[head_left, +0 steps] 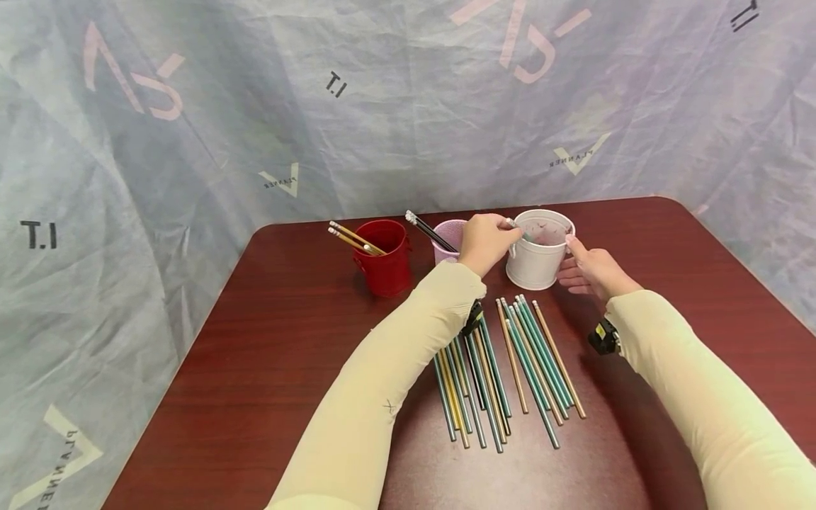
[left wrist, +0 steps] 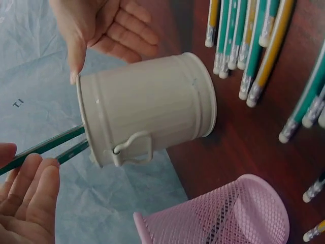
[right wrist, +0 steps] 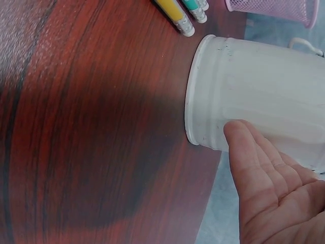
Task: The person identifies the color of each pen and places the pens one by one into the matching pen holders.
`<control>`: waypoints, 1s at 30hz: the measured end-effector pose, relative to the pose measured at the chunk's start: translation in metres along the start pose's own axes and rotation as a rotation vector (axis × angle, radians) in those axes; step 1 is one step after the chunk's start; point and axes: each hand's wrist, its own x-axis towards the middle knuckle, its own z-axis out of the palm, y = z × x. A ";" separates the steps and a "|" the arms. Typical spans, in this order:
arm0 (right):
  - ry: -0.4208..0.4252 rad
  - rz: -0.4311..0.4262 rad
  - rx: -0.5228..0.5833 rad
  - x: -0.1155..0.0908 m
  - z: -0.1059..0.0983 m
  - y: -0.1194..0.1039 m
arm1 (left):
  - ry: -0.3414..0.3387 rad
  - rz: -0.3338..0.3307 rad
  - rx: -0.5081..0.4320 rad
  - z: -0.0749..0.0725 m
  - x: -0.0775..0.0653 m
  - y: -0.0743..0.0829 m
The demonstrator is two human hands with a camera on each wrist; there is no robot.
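A white metal bucket (head_left: 537, 265) with small side handles stands upright on the table. My left hand (head_left: 486, 241) is at its left rim and pinches a green pencil (left wrist: 51, 145), which reaches into the bucket's mouth. A second green pencil (left wrist: 74, 151) lies just beside it, partly behind my fingers; whether they hold it too is unclear. My right hand (head_left: 596, 270) is at the bucket's right side, its thumb at the rim and its fingers straight along the wall. Below the bucket lies a group of green and yellow pencils (head_left: 538, 361), eraser ends toward it.
A pink mesh cup (left wrist: 218, 216) with black pencils (head_left: 430, 230) stands left of the bucket, partly behind my left hand. Farther left is a red bucket (head_left: 390, 273) holding yellow pencils (head_left: 350, 237). More mixed pencils (head_left: 474, 397) lie under my left forearm. Grey printed cloth (head_left: 408, 106) hangs behind the table.
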 end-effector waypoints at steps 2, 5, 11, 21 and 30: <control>0.002 0.003 -0.005 0.000 0.001 0.000 | -0.020 0.004 0.028 0.003 0.000 -0.001; 0.009 0.008 -0.008 0.002 0.002 -0.001 | -0.046 0.004 0.051 0.005 0.000 -0.003; 0.010 0.009 0.006 0.002 0.003 -0.002 | -0.120 0.000 0.039 0.004 0.000 -0.007; 0.007 0.008 -0.012 -0.002 0.002 0.000 | -0.689 -0.088 0.387 -0.023 -0.023 -0.042; 0.015 0.003 -0.010 -0.001 0.003 -0.002 | -0.841 -0.233 0.486 -0.037 -0.056 -0.097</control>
